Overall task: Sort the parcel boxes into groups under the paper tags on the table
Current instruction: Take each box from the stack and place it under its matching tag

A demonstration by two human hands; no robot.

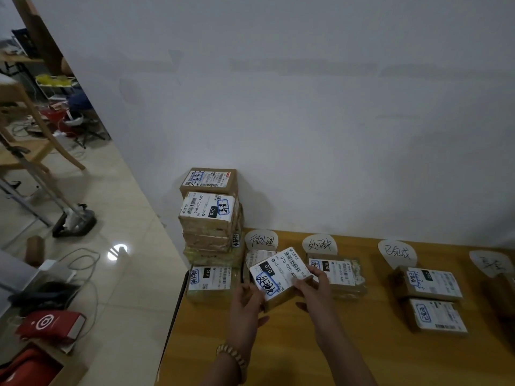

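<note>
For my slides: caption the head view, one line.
Left hand and right hand hold a labelled parcel box above the table, beside a tall stack of boxes.

A plain white wall [278, 93] stands ahead; glossy beige floor tiles [131, 288] at left reflect a round light [117, 250].

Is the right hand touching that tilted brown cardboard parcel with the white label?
Touching. In the head view the right hand pinches the right edge of the tilted brown cardboard parcel.

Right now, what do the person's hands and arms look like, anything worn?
Both hands are bare, no gloves. The left hand has a bracelet of pale tan beads at its wrist; the right hand wears nothing visible. No sleeves show.
</note>
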